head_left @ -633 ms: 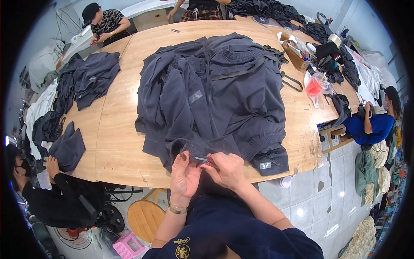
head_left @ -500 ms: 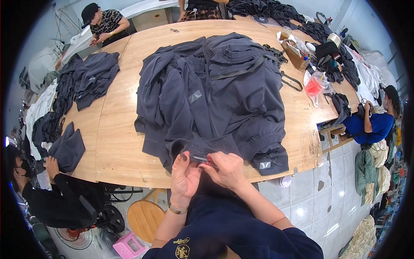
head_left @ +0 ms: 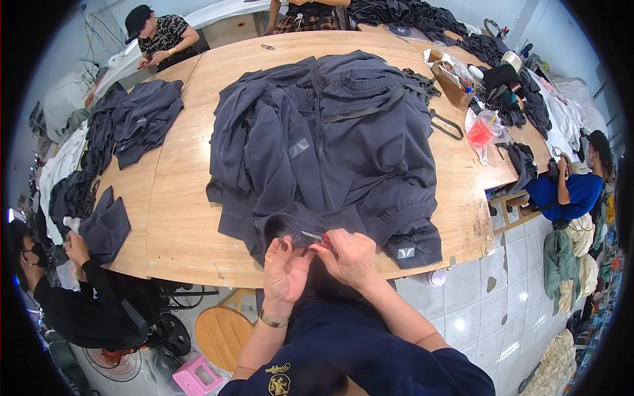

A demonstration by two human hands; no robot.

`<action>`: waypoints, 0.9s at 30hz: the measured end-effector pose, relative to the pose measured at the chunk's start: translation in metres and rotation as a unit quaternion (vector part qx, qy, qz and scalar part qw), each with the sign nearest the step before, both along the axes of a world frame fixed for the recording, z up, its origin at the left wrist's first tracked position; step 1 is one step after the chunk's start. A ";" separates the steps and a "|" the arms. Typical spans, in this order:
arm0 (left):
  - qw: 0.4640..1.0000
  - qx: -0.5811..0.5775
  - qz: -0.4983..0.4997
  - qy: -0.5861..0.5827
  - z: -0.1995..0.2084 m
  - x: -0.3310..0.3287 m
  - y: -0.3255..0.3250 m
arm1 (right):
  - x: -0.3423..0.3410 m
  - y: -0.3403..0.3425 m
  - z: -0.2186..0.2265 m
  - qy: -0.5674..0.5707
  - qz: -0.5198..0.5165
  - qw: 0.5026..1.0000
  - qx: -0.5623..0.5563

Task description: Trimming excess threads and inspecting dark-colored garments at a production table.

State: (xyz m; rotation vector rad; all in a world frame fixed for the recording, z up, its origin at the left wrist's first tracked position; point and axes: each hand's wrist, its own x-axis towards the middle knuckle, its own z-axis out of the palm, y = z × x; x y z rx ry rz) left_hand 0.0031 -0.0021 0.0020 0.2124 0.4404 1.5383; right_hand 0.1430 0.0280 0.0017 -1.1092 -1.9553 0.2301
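Observation:
Dark grey garments [head_left: 370,158] with elastic gathers and small pale patches lie heaped in front of me on the table. At the near edge of the heap, my left hand [head_left: 286,269] pinches a gathered edge [head_left: 282,226] of the fabric between thumb and fingers. Close beside it on the right, my right hand [head_left: 349,259] is closed round small red-handled thread snips [head_left: 310,235]. Their metal blade points up and left over the cloth, just above the left fingertips. Most of the red handle is hidden in my right fingers.
More dark garments [head_left: 146,122] lie on the wooden table [head_left: 181,218] at left. A cup with red drink [head_left: 482,132] and a brown paper bag [head_left: 449,82] stand at right. Co-workers are around the table. A round wooden stool [head_left: 224,336] is below its near edge.
The snips have moved slightly up and away from my left fingertips, so more of the blade shows. The co-worker at left has raised their hands, with something white at the fingers.

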 end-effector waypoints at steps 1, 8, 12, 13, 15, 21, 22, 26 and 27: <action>1.000 -0.009 0.001 -0.019 0.000 -0.001 0.000 | 0.001 -0.001 0.002 0.002 0.004 1.000 -0.019; 1.000 0.007 -0.013 -0.014 -0.007 -0.005 -0.001 | 0.003 -0.002 0.010 -0.027 0.031 0.999 -0.018; 1.000 0.014 -0.015 -0.003 -0.010 -0.004 -0.002 | 0.002 -0.002 0.015 -0.052 0.022 0.998 -0.006; 1.000 0.014 -0.013 0.003 -0.010 -0.004 -0.002 | 0.002 -0.002 0.016 -0.058 0.020 0.998 -0.003; 0.999 0.030 -0.017 0.010 -0.010 -0.003 -0.002 | 0.001 -0.002 0.019 -0.063 0.015 0.998 -0.003; 0.998 0.058 -0.022 0.003 -0.007 -0.001 0.000 | 0.001 -0.003 0.015 -0.060 -0.005 0.998 -0.019; 0.998 0.063 -0.020 0.002 -0.007 0.000 0.000 | 0.001 -0.003 0.015 -0.055 -0.012 0.998 -0.025; 0.999 0.049 -0.022 -0.002 -0.006 -0.002 0.000 | 0.004 -0.001 0.019 -0.010 -0.011 0.998 -0.062; 0.998 0.048 -0.026 -0.011 -0.005 -0.002 0.000 | 0.004 0.000 0.019 0.015 -0.021 0.997 -0.075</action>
